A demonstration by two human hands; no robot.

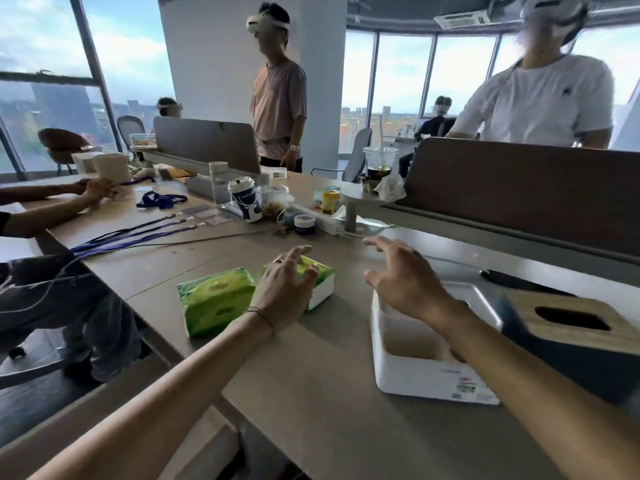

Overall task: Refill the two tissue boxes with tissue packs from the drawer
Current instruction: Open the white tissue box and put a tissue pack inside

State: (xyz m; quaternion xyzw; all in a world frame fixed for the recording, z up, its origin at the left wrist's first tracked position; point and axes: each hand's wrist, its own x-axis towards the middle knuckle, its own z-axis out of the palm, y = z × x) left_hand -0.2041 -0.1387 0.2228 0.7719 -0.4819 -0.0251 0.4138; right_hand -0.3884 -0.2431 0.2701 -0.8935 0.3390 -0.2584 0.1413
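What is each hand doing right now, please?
Left hand: open, fingers spread over the green tissue pack, no clear grip.
Right hand: open, empty, above the white tissue box.

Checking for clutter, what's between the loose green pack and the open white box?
In the head view, the left hand and the second green pack in its white box lie between the loose pack and the open box.

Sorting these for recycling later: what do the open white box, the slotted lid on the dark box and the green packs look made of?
Open white box: apparently matte moulded plastic, smooth walls. Slotted lid: looks like pale wood or bamboo, grain visible. Green tissue pack: glossy plastic film, creased and shiny.
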